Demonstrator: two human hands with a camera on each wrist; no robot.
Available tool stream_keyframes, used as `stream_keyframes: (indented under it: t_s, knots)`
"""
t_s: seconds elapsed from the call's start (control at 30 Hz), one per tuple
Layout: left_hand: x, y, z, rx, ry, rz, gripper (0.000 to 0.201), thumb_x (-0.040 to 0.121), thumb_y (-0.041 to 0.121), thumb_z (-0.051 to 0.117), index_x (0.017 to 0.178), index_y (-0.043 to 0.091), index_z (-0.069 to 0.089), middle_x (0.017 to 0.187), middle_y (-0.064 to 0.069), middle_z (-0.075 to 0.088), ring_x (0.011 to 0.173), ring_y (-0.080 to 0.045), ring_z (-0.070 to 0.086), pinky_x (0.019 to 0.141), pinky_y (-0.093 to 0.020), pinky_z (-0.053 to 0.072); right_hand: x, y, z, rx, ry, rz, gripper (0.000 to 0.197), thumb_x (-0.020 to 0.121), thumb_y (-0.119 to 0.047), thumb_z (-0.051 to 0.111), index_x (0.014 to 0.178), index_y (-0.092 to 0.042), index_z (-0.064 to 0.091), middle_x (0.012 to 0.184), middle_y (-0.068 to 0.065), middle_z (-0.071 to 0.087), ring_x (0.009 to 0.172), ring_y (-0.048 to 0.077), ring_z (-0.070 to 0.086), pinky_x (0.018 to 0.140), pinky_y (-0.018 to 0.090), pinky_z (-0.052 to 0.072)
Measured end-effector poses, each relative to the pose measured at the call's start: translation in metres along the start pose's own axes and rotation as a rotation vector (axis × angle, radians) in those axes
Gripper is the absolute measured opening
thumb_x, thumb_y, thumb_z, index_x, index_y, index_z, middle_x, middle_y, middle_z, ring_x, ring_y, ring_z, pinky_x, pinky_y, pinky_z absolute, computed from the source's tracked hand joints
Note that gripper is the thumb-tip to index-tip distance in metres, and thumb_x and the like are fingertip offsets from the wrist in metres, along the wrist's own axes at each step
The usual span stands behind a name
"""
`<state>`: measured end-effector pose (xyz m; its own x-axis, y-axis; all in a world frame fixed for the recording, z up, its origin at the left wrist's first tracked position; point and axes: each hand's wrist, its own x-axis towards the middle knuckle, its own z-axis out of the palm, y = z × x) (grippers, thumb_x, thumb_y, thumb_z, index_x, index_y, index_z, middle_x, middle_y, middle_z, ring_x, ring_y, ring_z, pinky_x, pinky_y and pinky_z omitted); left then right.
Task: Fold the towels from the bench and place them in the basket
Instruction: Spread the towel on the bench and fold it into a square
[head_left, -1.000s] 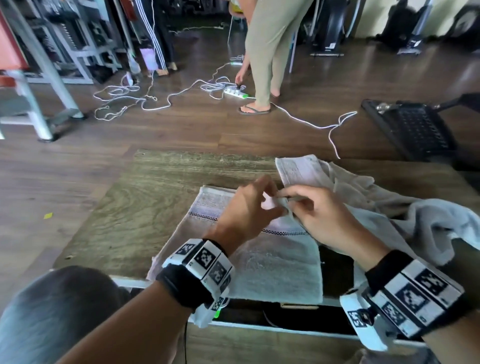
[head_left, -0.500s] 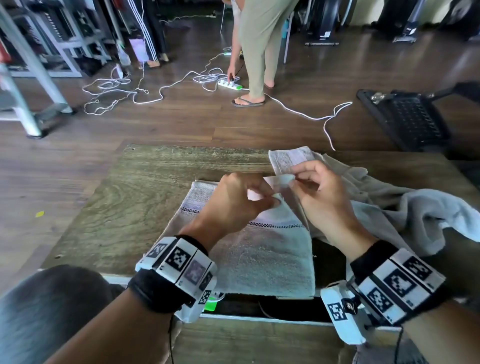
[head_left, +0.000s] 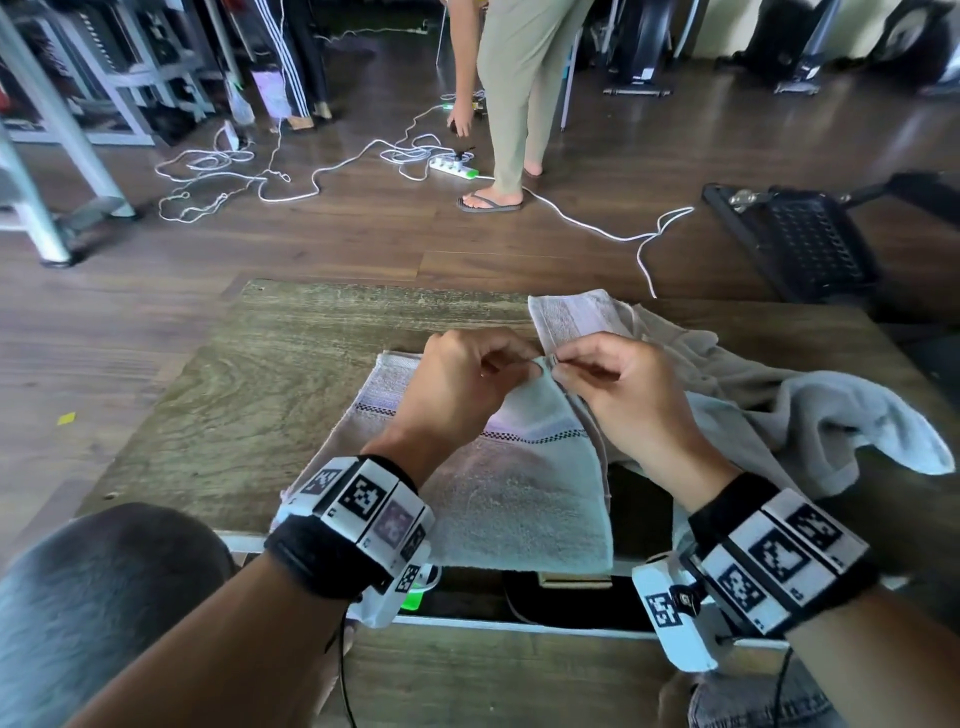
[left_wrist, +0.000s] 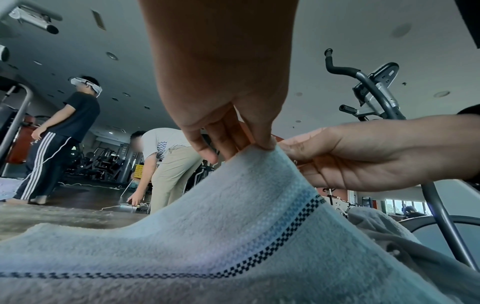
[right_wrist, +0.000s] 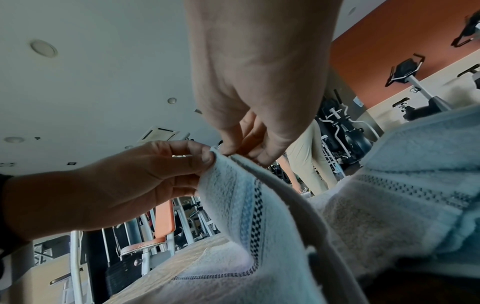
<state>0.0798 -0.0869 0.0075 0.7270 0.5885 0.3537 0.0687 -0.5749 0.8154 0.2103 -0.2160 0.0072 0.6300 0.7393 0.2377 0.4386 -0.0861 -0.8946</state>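
Left hand (head_left: 462, 379) and right hand (head_left: 618, 387) meet fingertip to fingertip at frame centre (both pinching), wrists lower in frame.

Both wrists carry black bands (head_left: 332, 561) with white blocks (head_left: 779, 566) printed in black square codes; thin black cables (head_left: 343, 670) hang below them.

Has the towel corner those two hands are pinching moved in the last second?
Yes. The corner has risen off the flat towel lying on the bench.
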Motion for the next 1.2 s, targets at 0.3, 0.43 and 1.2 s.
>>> stream_keyframes:
  t_s: [0.3, 0.43, 1.2]
  knots:
    - [-0.0009, 0.0028, 0.0038, 0.0, 0.051, 0.008, 0.007, 0.081, 0.014, 0.079, 0.087, 0.017, 0.08, 0.08, 0.009, 0.076, 0.071, -0.007, 0.069, 0.073, -0.032, 0.057, -0.0042, -0.0019, -0.0008, 0.008, -0.042, 0.028, 0.02, 0.089, -0.002, 0.07, 0.096, -0.02, 0.076, 0.09, -0.011, 0.076, 0.087, -0.003, 0.069, 0.077, 0.007, 0.049]
    - [-0.0013, 0.0029, 0.0046, -0.005, 0.051, 0.015, 0.005, 0.08, 0.015, 0.079, 0.085, 0.016, 0.079, 0.078, 0.01, 0.075, 0.07, -0.008, 0.068, 0.071, -0.033, 0.056, -0.005, -0.0019, -0.0017, 0.016, -0.05, 0.032, 0.019, 0.09, -0.002, 0.069, 0.097, -0.019, 0.076, 0.09, -0.009, 0.076, 0.085, -0.002, 0.069, 0.077, 0.008, 0.049]
    - [-0.0023, -0.0013, 0.0084, 0.202, 0.001, 0.206, 0.005, 0.084, 0.017, 0.073, 0.085, 0.012, 0.075, 0.083, 0.003, 0.073, 0.077, -0.008, 0.065, 0.072, -0.025, 0.05, -0.0087, -0.0059, -0.0004, 0.082, -0.156, 0.106, 0.011, 0.091, -0.023, 0.072, 0.099, -0.017, 0.076, 0.079, -0.003, 0.073, 0.062, -0.003, 0.061, 0.061, 0.015, 0.045]
